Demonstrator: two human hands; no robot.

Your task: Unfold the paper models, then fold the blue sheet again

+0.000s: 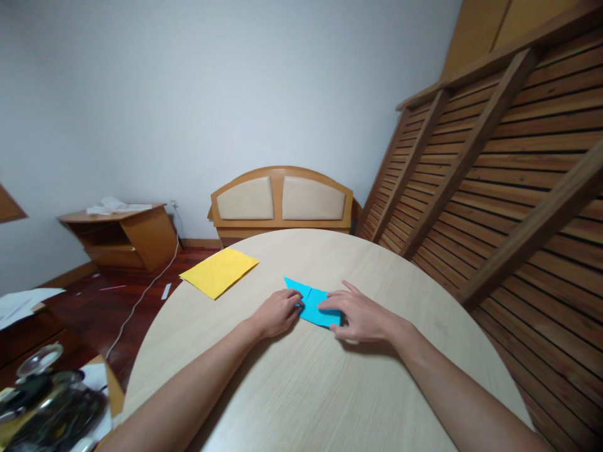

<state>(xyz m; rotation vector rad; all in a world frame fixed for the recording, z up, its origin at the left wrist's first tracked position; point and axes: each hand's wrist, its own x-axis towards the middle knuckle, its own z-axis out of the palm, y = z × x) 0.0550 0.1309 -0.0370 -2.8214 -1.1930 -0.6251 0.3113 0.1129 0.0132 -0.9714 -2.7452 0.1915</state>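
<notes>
A partly folded sheet of blue paper (316, 310) lies on the round table in front of me, one pointed corner sticking up at its far left. My left hand (279, 312) grips its left edge, the fingers curled and pressed together. On the right side, my right hand (360, 312) rests with fingers spread, their tips touching the paper's top and its near right corner. Part of the left edge is hidden under my left fingers.
Yellow paper (219, 272) lies at the table's far left edge. The pale wooden table (301, 389) has a curved rim. Beyond it stand a headboard (281, 198), a slatted wooden frame (509, 157) leaning at right, and a low cabinet (146, 238) at left. A white cable (141, 301) crosses the floor.
</notes>
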